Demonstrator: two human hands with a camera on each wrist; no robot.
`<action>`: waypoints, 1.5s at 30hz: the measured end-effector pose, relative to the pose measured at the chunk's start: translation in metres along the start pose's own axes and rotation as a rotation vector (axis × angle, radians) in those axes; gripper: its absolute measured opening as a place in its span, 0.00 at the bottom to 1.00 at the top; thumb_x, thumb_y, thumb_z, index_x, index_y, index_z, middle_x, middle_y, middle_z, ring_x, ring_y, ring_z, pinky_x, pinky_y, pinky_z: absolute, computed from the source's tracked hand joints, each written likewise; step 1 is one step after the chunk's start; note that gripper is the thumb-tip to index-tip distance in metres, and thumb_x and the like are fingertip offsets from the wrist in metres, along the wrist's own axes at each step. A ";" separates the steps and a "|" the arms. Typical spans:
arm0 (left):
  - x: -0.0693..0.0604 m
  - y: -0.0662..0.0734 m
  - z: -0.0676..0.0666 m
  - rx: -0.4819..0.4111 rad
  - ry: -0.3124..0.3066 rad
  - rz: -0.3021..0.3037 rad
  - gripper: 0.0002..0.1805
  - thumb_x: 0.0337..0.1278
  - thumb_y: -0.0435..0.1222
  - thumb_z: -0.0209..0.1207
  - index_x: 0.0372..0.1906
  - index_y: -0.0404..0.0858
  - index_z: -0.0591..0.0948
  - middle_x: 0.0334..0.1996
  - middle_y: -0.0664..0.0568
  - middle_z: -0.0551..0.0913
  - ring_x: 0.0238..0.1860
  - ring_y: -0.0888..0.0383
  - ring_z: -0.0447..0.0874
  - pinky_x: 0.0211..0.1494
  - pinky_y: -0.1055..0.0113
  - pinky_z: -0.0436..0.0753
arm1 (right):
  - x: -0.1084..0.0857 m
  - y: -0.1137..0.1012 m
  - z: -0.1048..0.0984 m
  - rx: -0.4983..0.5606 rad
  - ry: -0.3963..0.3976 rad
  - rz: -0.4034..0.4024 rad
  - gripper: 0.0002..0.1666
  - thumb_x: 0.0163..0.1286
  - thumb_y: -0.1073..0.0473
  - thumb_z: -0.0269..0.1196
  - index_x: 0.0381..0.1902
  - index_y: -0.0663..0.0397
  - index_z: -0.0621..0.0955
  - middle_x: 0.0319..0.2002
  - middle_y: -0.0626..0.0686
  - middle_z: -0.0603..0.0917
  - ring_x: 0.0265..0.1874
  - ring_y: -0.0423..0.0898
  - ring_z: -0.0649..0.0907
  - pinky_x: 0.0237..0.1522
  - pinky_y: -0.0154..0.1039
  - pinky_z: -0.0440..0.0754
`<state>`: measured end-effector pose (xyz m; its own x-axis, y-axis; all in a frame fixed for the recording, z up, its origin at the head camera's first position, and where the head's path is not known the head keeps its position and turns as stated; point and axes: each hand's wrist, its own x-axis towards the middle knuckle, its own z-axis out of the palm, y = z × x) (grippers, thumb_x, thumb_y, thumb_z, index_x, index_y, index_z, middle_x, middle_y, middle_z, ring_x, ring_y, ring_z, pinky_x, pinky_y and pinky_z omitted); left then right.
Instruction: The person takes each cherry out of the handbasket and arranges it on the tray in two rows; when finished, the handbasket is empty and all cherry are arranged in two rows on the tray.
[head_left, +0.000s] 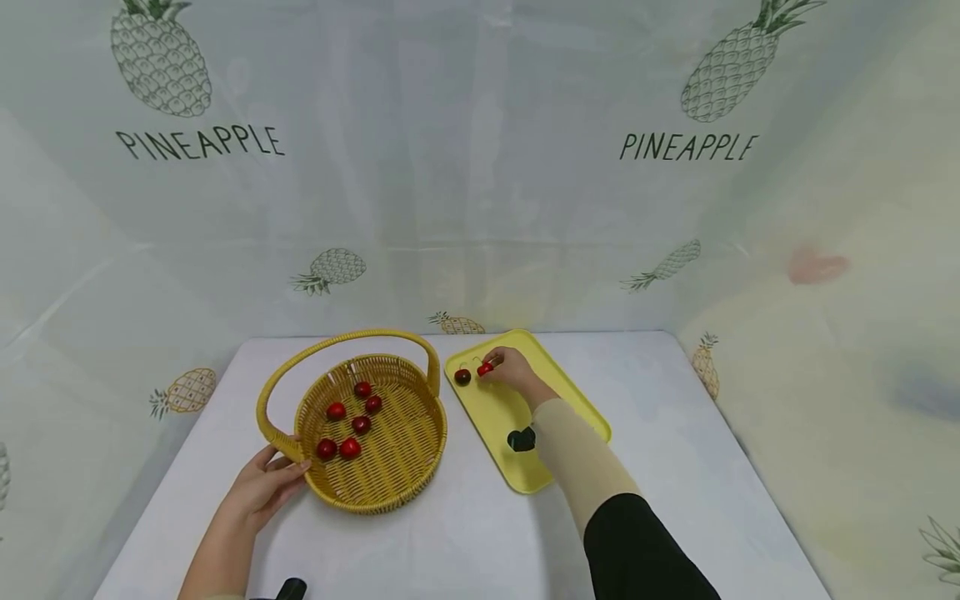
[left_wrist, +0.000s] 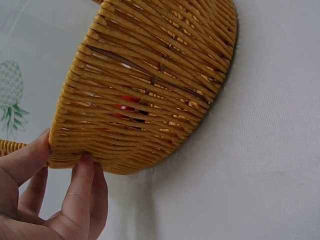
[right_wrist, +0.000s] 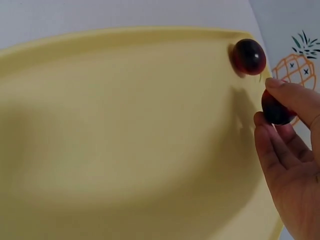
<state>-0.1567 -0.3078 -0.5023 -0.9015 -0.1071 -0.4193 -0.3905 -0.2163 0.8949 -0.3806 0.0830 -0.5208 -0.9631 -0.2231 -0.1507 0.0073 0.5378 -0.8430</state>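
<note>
From the head view I see a bright red cherry (head_left: 484, 368) pinched in the right hand (head_left: 512, 370) over a yellow tray (head_left: 497, 421), near a darker cherry (head_left: 462, 377); the left hand (head_left: 262, 485) holds a woven basket (head_left: 405, 454). The left wrist shows fingers bent against its edge. At the right wrist, the pinched cherry looks glossy, its underside nearly black, the grip narrow around it.

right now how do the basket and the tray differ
The basket is round and woven; the tray is rectangular and smooth. The basket has a tall handle; the tray shows none. The basket holds six cherries; one cherry rests on the tray. Both are yellowish.
</note>
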 end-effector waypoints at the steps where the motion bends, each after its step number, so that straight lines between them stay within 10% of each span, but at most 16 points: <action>1: 0.000 0.000 0.000 0.003 0.000 0.002 0.40 0.57 0.23 0.63 0.72 0.36 0.57 0.53 0.46 0.72 0.44 0.60 0.83 0.52 0.62 0.82 | 0.001 0.001 0.001 -0.010 0.011 0.000 0.16 0.58 0.65 0.73 0.44 0.58 0.82 0.38 0.55 0.79 0.36 0.47 0.76 0.36 0.35 0.78; 7: 0.002 0.000 0.002 0.037 -0.006 0.016 0.42 0.58 0.23 0.62 0.74 0.33 0.53 0.63 0.33 0.62 0.44 0.60 0.82 0.52 0.62 0.82 | 0.005 0.003 0.005 -0.011 0.042 0.004 0.17 0.57 0.66 0.73 0.44 0.60 0.82 0.35 0.55 0.79 0.32 0.47 0.76 0.31 0.34 0.77; 45: 0.002 0.000 0.002 0.026 0.017 0.004 0.44 0.58 0.23 0.62 0.75 0.34 0.52 0.65 0.31 0.59 0.43 0.60 0.83 0.52 0.62 0.82 | 0.011 -0.005 0.012 -0.113 0.066 0.053 0.20 0.57 0.65 0.73 0.48 0.60 0.82 0.42 0.57 0.80 0.40 0.50 0.78 0.42 0.39 0.80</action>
<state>-0.1586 -0.3060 -0.5028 -0.9001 -0.1241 -0.4177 -0.3915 -0.1904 0.9003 -0.3877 0.0683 -0.5241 -0.9777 -0.1402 -0.1566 0.0321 0.6368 -0.7704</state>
